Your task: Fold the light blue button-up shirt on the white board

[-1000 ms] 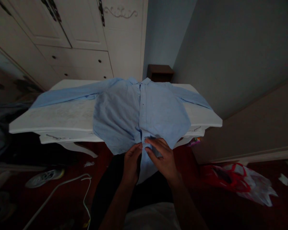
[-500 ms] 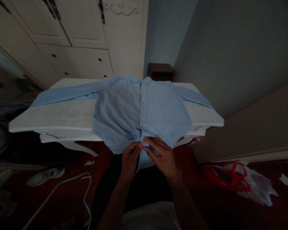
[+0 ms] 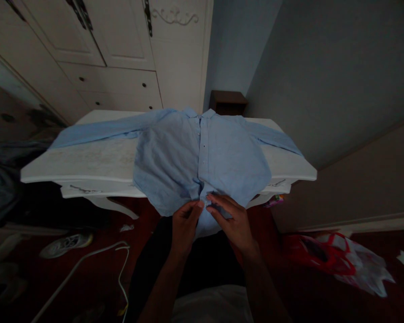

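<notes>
A light blue button-up shirt (image 3: 235, 152) lies front side up across the white table (image 3: 97, 163), its collar at the far edge and its sleeves spread to both sides. The lower hem hangs over the near edge, towards my lap. At the bottom of the front placket, my left hand (image 3: 185, 224) pinches the cloth between thumb and fingertips. My right hand (image 3: 234, 222) holds the placket just beside it, with thumb and forefinger a little apart around a small spot that looks like a button or buttonhole. Fine detail between the fingertips is too dark to make out.
A white wardrobe (image 3: 121, 45) stands behind the table, with a small brown cabinet (image 3: 229, 98) by the wall. On the dark red floor lie a shoe (image 3: 67, 245), a white cable (image 3: 84, 258) and a red and white plastic bag (image 3: 343, 260).
The fingertips of my right hand have drawn slightly apart from my left hand's along the placket. The whole view has shifted a little; the shirt stays laid out.
</notes>
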Demonstrator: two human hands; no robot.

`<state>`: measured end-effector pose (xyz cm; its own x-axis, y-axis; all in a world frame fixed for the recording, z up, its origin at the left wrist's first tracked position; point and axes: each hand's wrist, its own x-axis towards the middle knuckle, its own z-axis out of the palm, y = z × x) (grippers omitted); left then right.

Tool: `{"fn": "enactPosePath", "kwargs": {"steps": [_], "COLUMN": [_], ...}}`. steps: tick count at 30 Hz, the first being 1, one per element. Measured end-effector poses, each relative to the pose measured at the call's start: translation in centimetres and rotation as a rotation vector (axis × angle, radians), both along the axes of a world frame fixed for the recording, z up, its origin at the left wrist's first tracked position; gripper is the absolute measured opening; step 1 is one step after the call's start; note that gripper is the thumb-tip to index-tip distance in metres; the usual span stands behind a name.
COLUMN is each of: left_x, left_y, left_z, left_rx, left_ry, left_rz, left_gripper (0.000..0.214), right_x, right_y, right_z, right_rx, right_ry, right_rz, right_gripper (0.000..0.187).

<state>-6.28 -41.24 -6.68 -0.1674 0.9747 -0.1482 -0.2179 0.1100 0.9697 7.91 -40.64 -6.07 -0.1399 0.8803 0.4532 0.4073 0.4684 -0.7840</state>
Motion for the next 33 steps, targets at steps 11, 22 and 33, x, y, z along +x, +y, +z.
{"fn": "enactPosePath", "kwargs": {"steps": [11, 22, 33], "left_x": [0.0, 0.3, -2.5], "left_y": [-1.9, -2.2, -0.8], "left_z": [0.7, 1.6, -0.5], "left_rx": [0.259, 0.312, 0.491], "left_ry": [0.277, 0.527, 1.001], "left_rz": [-0.114, -0.124, 0.199], "left_gripper": [0.023, 0.024, 0.015], "right_x": [0.1, -0.8, 0.3], "right_y": [-0.7, -0.6, -0.1], "right_z": [-0.7, -1.4, 0.2], "right_rx": [-0.186, -0.274, -0.151], "right_ry": [0.271, 0.537, 0.081], "right_rz": [0.024, -0.14, 0.094], "right_gripper": [0.034, 0.016, 0.048]}}
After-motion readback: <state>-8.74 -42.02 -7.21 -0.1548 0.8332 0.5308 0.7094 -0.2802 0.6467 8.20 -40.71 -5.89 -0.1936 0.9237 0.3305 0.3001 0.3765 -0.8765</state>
